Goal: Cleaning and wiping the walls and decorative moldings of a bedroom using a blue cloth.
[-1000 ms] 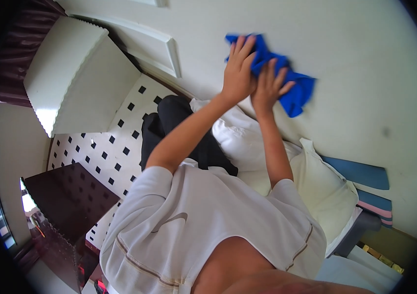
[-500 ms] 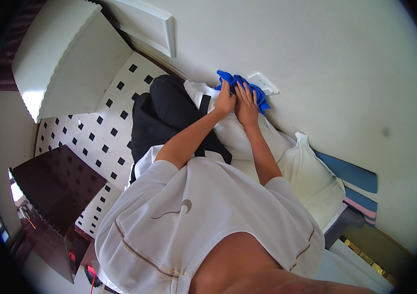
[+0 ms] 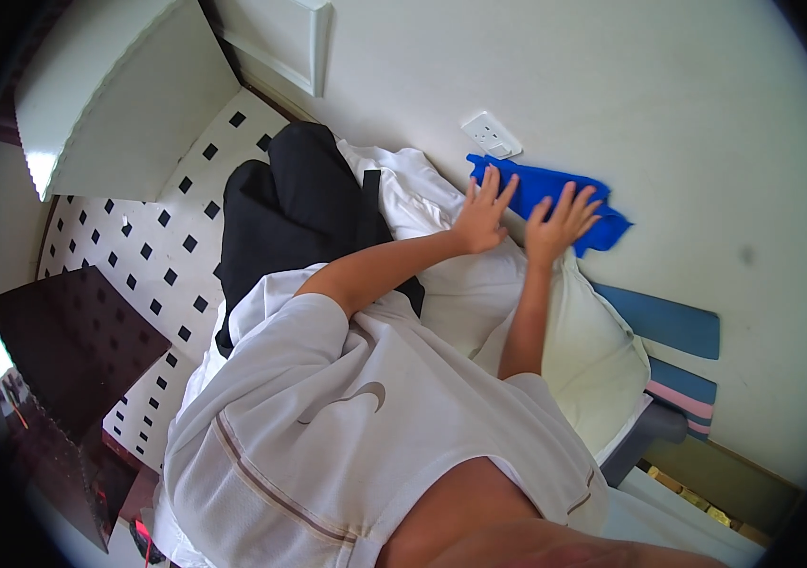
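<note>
A blue cloth (image 3: pixel 544 185) lies spread out flat against the pale wall, beside a white socket plate (image 3: pixel 492 134). My left hand (image 3: pixel 484 213) touches the cloth's lower left part with its fingers spread. Over the right part of the cloth rests my right hand (image 3: pixel 562 225), its fingers also stretched and apart. Neither hand is closed round the cloth; both seem to press it against the wall. White bedding (image 3: pixel 422 194) lies below my hands.
A pale pillow (image 3: pixel 593 360) sits against the wall at right, near blue and pink panels (image 3: pixel 664 322). Left of my black-clad legs is a floor with black diamonds (image 3: pixel 171 276), a white cabinet (image 3: pixel 138 104) and a dark glossy piece of furniture (image 3: pixel 77 350).
The bunched blue cloth has been opened out and shifted right, below the socket plate, which it partly covered. Both hands have moved right and spread their fingers.
</note>
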